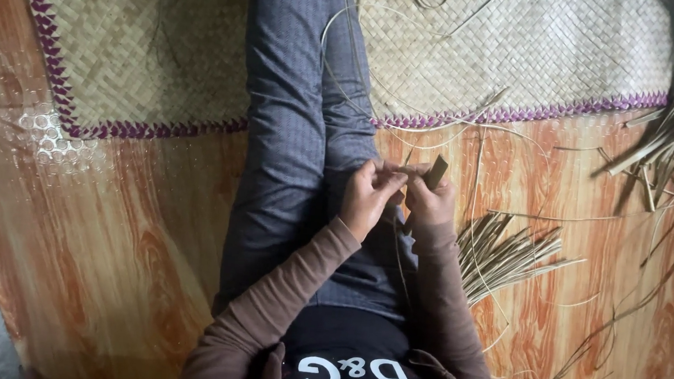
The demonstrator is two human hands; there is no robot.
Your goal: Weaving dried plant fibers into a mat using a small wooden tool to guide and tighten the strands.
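Head view showed the left hand (367,197) pinching a thin reed strip (402,161) while the right hand (431,200) gripped a small dark blade (436,173), with loose reed strips (504,255) at four o'clock.

One woven mat (532,43), two hands, left hand (367,197), right hand (432,200), two bundles of dried strips (504,255).
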